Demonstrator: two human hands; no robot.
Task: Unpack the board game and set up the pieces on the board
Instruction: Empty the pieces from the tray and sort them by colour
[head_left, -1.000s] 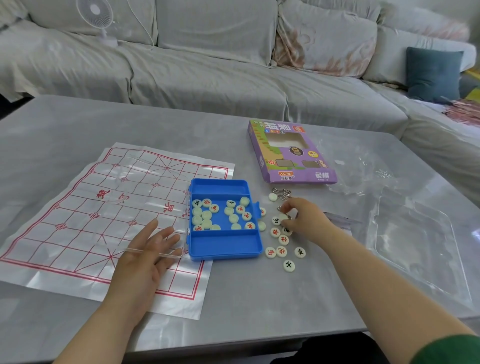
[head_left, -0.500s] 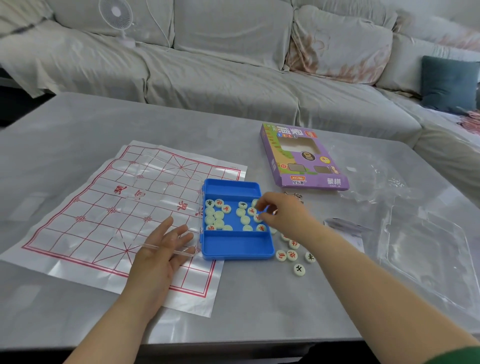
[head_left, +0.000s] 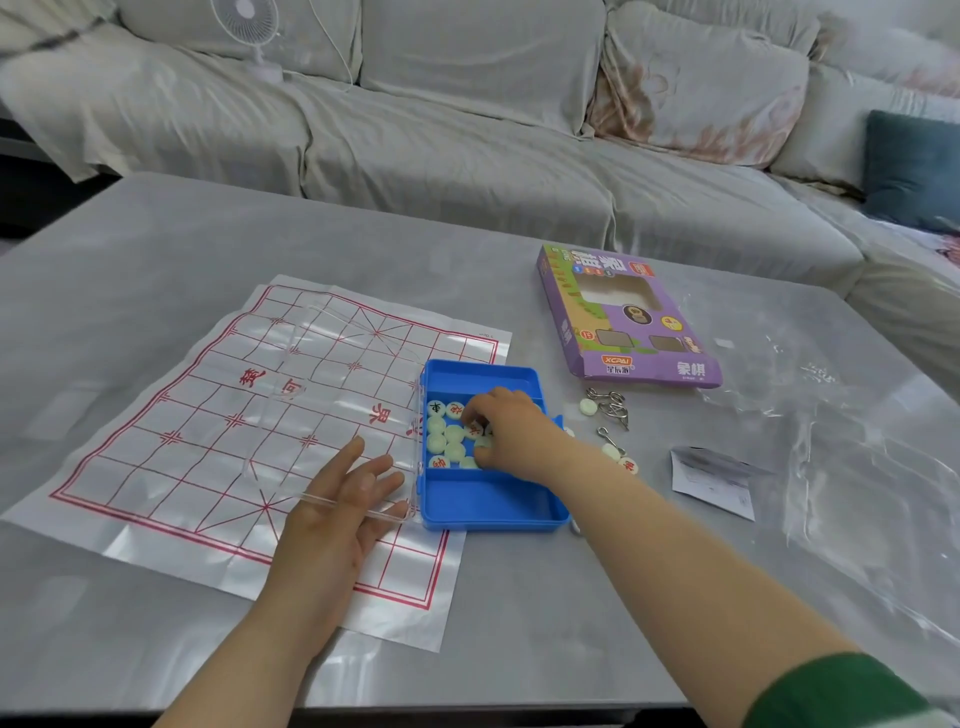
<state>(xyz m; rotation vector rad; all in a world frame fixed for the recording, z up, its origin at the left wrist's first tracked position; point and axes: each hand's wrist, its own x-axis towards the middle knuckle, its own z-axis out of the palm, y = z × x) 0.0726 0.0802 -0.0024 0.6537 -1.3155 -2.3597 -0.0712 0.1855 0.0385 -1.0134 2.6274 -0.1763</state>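
Right hand (head_left: 506, 434) brought from the loose pieces into the blue case (head_left: 488, 506).

A second ago the right hand was set on the loose pieces (head_left: 588, 407) on the table (head_left: 156, 249) just right of the case. Now it is lowered over the pieces in the case (head_left: 445, 434), fingers curled down among them; whether one is pinched cannot be told. The left hand (head_left: 337, 514) is kept flat, fingers straight and spread, pressed on the clear lid (head_left: 337, 364), which lies open over the board sheet (head_left: 171, 415). Red Chinese characters are printed across the sheet's middle band, and red or black characters on the pale pieces. "XCPAI" is read on an orange tag on the purple box (head_left: 628, 317), which lies beyond the case, with white Chinese characters beside the tag.
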